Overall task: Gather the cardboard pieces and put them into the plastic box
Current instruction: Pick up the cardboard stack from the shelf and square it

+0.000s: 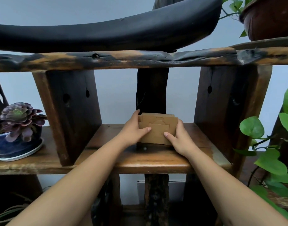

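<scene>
While the cardboard stands on edge on the shelf against a dark post, I have it clamped between my left hand and right hand, thumbs on its front. It looks light, stiff and loose-stacked, so I'd squeeze both side edges evenly. No box in view.

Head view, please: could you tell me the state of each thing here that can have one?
Cardboard pieces: stacked, leaning against the shelf's dark post, held from both sides.
Left hand: grips the stack's left edge, thumb on its front.
Right hand: grips the stack's right edge, thumb on its front.
Succulent pot: upright on its white saucer, on the shelf.
Plastic box: not in view.
</scene>
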